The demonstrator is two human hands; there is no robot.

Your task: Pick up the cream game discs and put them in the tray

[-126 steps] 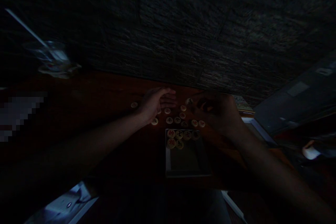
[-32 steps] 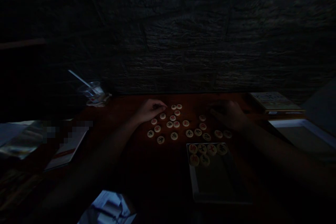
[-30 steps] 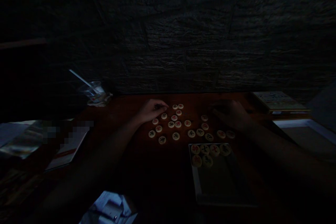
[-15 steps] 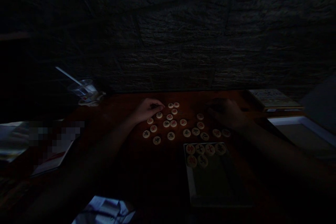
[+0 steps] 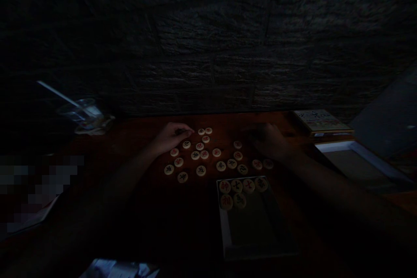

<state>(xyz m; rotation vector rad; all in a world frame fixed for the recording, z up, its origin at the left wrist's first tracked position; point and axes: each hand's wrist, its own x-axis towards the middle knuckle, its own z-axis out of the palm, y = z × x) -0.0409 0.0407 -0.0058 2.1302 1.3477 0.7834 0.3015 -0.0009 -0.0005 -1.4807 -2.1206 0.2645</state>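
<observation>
The reddish wooden counter (image 5: 140, 137) carries loose round pieces (image 5: 201, 170), marked red or black, across its middle. A shallow tray (image 5: 250, 226) lies toward the near edge. By the far edge sit a flat box (image 5: 321, 120), right, and a dim pale item (image 5: 94, 130), left; a pale-walled tray (image 5: 348, 163) lies just nearer than the box.

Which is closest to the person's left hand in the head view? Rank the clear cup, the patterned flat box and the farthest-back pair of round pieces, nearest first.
From the left hand:
1. Pair of round pieces: just to its right.
2. Clear cup: off to its left.
3. Patterned flat box: far to its right, beyond the right hand.
</observation>
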